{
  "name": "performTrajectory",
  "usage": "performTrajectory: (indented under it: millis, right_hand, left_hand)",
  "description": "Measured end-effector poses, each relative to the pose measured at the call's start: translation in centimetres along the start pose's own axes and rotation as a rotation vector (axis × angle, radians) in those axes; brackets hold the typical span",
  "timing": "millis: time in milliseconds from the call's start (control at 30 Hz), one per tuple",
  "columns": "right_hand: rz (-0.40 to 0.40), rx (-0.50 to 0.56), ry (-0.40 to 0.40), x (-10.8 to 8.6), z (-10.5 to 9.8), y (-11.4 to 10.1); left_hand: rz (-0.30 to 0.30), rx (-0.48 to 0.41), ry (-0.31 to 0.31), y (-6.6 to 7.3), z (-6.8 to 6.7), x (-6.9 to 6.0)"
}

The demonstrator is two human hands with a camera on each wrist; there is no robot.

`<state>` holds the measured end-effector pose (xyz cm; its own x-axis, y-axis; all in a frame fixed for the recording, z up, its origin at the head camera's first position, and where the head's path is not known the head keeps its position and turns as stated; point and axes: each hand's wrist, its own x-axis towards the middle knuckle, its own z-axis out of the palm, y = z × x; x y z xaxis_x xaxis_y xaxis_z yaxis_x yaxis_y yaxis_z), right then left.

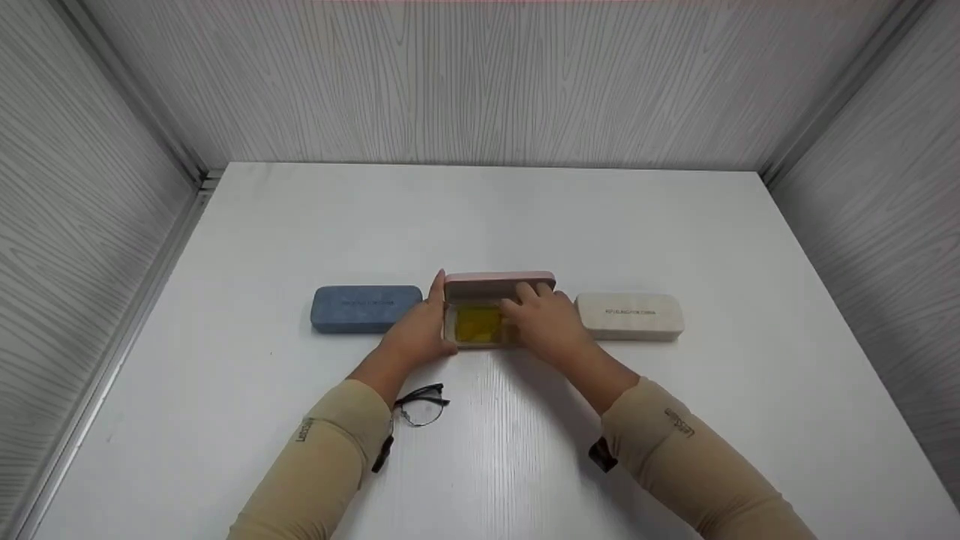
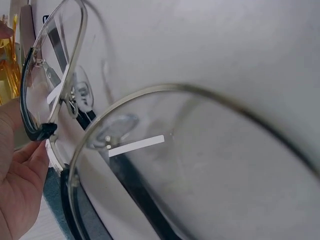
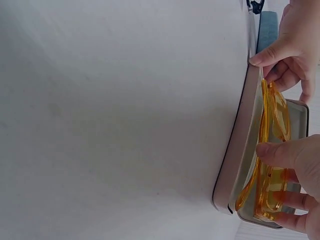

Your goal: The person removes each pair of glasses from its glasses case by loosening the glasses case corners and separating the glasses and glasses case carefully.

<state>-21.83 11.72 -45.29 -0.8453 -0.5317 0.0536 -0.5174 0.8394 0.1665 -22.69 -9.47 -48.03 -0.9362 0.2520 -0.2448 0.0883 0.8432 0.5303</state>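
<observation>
Right fingers (image 3: 298, 200) and thumb (image 3: 278, 154) flank the yellow glasses (image 3: 270, 187).

Raised lid (image 1: 486, 288) obstructs — free room beyond.

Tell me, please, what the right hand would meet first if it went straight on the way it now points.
The right hand would probably meet the inside of the pink case's raised lid first, though depth is unclear and they may be touching.

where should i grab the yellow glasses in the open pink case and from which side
I'd pinch the yellow glasses by the slim frame, off the lenses, coming from above: they sit in the pink case, whose raised lid stands along the far side and likely blocks that way.
</observation>
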Motion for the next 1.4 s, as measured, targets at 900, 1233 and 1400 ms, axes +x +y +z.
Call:
performTrajectory:
  millis: [900, 1233, 1400]
  right_hand:
    - [-0.066, 0.041, 0.042, -1.9, -3.7, 0.2]
    - [-0.068, 0.088, -0.049, -2.8, -3.2, -0.4]
    - [-0.113, 0.096, -0.069, -3.2, -2.5, -1.0]
  left_hand:
    - [0.021, 0.020, 0.010, -0.1, 0.0, -0.1]
    - [-0.006, 0.027, -0.004, 0.0, 0.0, 0.0]
    - [-0.013, 0.029, 0.000, 0.1, 0.0, 0.0]
